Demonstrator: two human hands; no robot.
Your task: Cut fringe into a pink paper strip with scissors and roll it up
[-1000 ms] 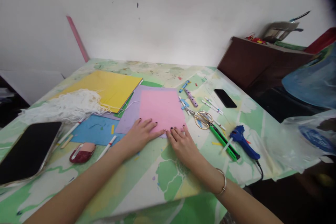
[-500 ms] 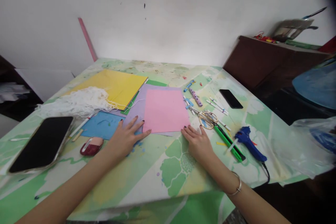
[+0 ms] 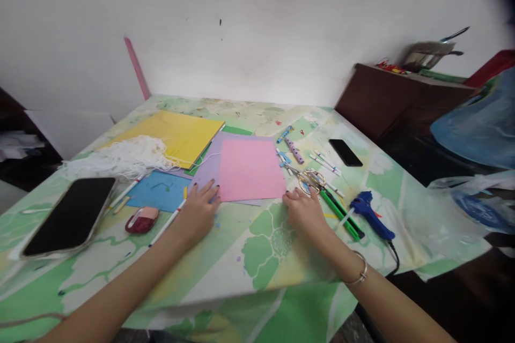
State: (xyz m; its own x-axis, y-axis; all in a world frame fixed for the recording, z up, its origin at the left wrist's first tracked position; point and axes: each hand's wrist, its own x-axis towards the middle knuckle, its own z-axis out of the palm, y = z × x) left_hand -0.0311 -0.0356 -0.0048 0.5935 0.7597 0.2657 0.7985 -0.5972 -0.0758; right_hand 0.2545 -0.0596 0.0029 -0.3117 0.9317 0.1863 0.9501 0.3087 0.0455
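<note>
A pink sheet (image 3: 252, 170) lies flat on a purple sheet (image 3: 206, 163) in the middle of the table. My left hand (image 3: 201, 210) rests palm down by its lower left corner, fingers stretched out over the purple sheet's lower edge. At the lower right corner, my right hand (image 3: 304, 210) lies with its fingertips near the pink edge, holding nothing. Gold-handled scissors (image 3: 312, 180) and a green utility knife (image 3: 341, 215) lie just beyond the right hand. A thin white stick (image 3: 166, 225) pokes out beside the left hand, over a blue sheet (image 3: 152, 191).
On the left are a yellow sheet (image 3: 177, 136), white yarn (image 3: 124, 155), a large phone (image 3: 72, 217) and a maroon-and-pink case (image 3: 142, 220). On the right are a blue glue gun (image 3: 372, 214), a black phone (image 3: 346, 153), white sticks (image 3: 325, 164) and a plastic bag (image 3: 446, 220).
My left hand has drawn its fingers closer together, and the white stick beside it now shows. My right hand's fingers are slightly more bent. The whole view has shifted a little.
</note>
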